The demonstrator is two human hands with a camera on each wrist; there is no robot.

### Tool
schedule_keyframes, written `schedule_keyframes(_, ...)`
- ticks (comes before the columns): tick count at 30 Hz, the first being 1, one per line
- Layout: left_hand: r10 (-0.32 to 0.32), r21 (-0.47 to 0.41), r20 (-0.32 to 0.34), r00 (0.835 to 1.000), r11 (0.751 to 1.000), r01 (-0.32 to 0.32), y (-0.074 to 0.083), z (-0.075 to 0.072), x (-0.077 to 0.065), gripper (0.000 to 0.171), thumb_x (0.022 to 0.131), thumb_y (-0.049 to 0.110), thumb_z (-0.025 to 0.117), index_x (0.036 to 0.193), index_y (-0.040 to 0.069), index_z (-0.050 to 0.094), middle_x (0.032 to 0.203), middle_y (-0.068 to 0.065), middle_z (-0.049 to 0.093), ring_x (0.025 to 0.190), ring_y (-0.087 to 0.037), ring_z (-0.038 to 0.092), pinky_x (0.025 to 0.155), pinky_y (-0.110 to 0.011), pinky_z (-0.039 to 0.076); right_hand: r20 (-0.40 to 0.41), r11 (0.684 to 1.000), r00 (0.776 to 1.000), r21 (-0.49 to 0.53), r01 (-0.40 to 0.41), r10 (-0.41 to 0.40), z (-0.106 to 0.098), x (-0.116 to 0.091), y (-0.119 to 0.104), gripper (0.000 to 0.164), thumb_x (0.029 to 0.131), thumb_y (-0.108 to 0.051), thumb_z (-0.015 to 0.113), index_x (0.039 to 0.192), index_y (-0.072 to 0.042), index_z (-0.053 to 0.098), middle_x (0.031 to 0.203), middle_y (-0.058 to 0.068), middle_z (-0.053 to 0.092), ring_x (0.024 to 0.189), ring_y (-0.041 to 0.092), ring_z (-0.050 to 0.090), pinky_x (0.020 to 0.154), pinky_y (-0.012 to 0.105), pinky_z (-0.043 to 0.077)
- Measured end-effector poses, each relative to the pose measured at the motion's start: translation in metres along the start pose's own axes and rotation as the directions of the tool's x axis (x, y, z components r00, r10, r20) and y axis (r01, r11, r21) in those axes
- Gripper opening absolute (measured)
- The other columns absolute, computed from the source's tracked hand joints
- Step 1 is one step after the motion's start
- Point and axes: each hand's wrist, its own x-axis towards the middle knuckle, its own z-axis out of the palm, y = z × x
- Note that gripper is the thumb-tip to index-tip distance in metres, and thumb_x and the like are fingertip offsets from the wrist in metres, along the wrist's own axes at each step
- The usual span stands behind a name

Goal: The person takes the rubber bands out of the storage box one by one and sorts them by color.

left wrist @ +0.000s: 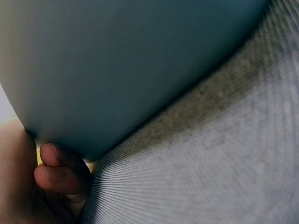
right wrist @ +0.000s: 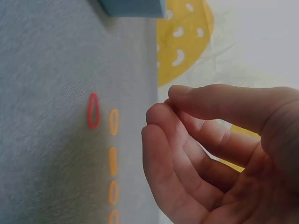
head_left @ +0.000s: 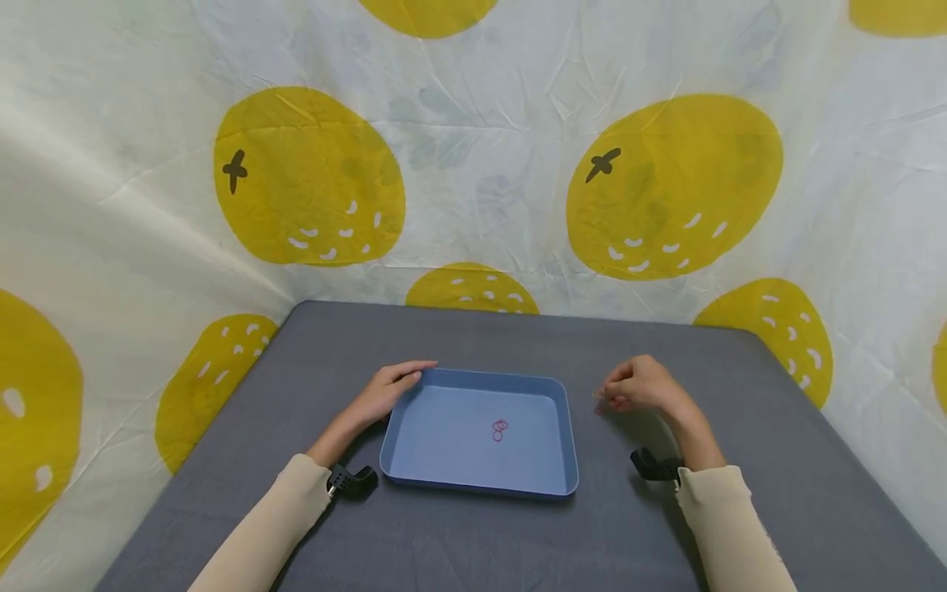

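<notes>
A shallow blue tray (head_left: 444, 444) sits mid-table with several thin red bands (head_left: 499, 427) on its floor. My left hand (head_left: 383, 393) grips the tray's far left corner; its curled fingertips (left wrist: 58, 179) show against the outer wall in the left wrist view. Right of the tray, my right hand (head_left: 642, 385) hovers low over the table, thumb and fingertips loosely drawn together with nothing visible between them. Near those fingertips, a red band (right wrist: 94, 111) lies on the cloth. A row of orange bands (right wrist: 113, 161) runs alongside it in the right wrist view.
Dark grey cloth (head_left: 473, 547) covers the table. Behind and beside it hangs a white curtain (head_left: 488, 205) with large yellow fruit prints. Black wrist mounts (head_left: 353, 483) are strapped on both forearms, below beige sleeves.
</notes>
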Motion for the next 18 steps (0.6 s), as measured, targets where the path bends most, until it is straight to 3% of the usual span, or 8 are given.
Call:
schedule_keyframes(11,0.006,0.000,-0.005,1.000,1.000,-0.006,-0.002,0.001,-0.003,0.038,0.111,0.024,0.048,0.146,0.017,0.061,0.152,-0.009,0.058,0.148,-0.033,0.046,0.120,-0.058,0.035,-0.015,0.992,0.992,-0.013,0.128,-0.128,0.000,-0.007,-0.019,0.021,0.095,-0.014,0.073,0.104,0.005,0.076,0.087,0.011,0.078,0.074,0.016,0.071,0.070,0.037,0.061)
schedule_keyframes(18,-0.003,-0.015,-0.009,1.000,1.000,0.003,-0.003,0.001,0.000,0.038,0.111,0.025,0.049,0.146,0.017,0.062,0.152,-0.010,0.058,0.148,-0.032,0.046,0.121,-0.058,0.035,0.006,0.980,0.980,-0.010,0.200,-0.200,0.004,-0.006,-0.030,0.021,0.095,-0.016,0.074,0.104,0.003,0.076,0.085,0.009,0.075,0.081,0.028,0.073,0.075,0.038,0.062)
